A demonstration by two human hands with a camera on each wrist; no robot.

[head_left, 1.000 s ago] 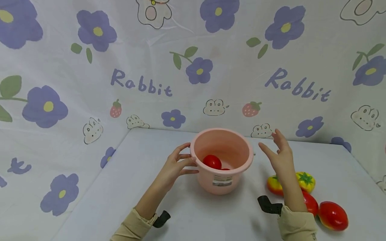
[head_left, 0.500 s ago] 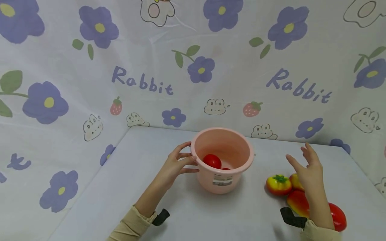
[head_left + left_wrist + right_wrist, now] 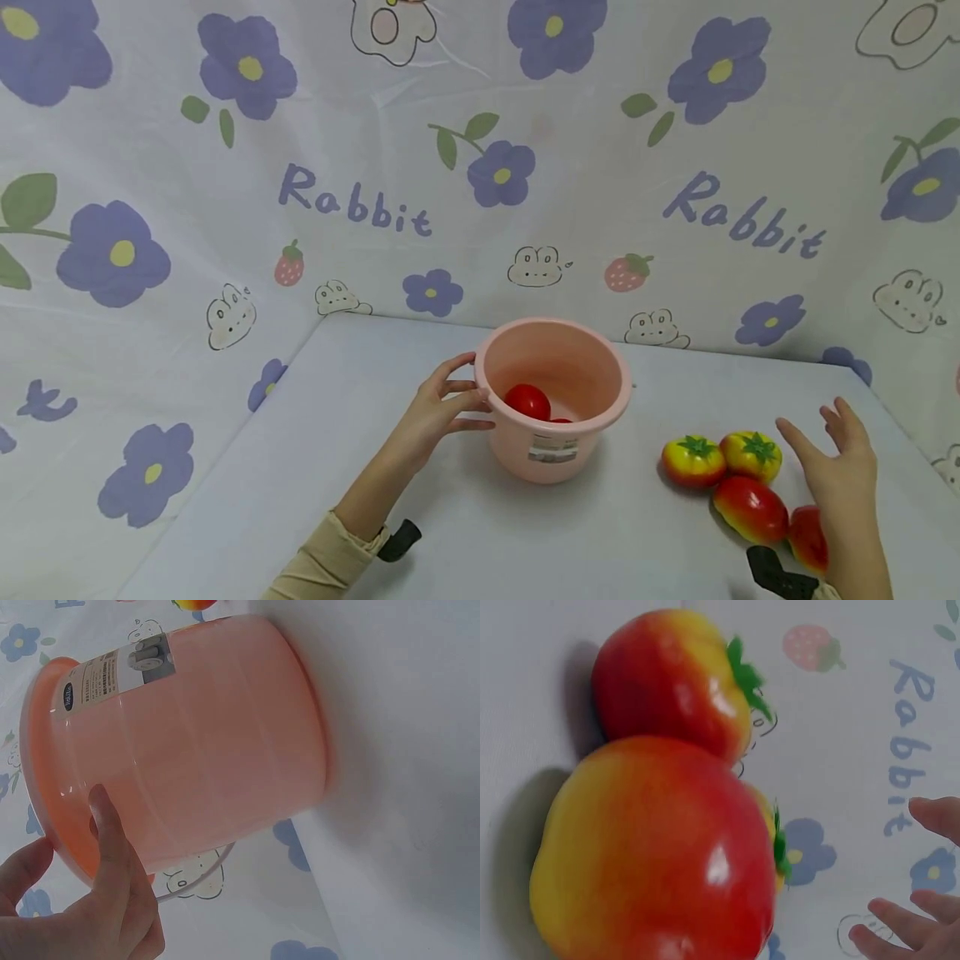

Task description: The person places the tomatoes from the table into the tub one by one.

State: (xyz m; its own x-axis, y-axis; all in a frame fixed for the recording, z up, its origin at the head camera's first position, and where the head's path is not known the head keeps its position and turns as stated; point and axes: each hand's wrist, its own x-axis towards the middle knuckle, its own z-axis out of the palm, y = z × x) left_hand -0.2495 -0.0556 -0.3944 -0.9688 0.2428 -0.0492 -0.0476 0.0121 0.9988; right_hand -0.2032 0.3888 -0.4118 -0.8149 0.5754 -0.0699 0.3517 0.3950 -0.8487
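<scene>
A pink plastic bucket stands upright on the white table. My left hand holds its left rim; in the left wrist view the thumb is at the rim's edge and the fingers lie against the outer wall. Inside the bucket sits a round red fruit, with part of another red one showing. My right hand hovers over the right side of the table, fingers spread and holding nothing. It partly hides a red oval fruit. Beside that lie a red-and-yellow mango-like fruit and two persimmon-like fruits, left and right.
White cloth printed with flowers and rabbits hangs behind the table and along its left side. The bucket's thin handle hangs down at its far side. A black wrist device sits at the left cuff.
My right hand has moved right and toward me, away from the bucket and over the fruits, uncovering the persimmon-like ones. The left hand and bucket have stayed put.
</scene>
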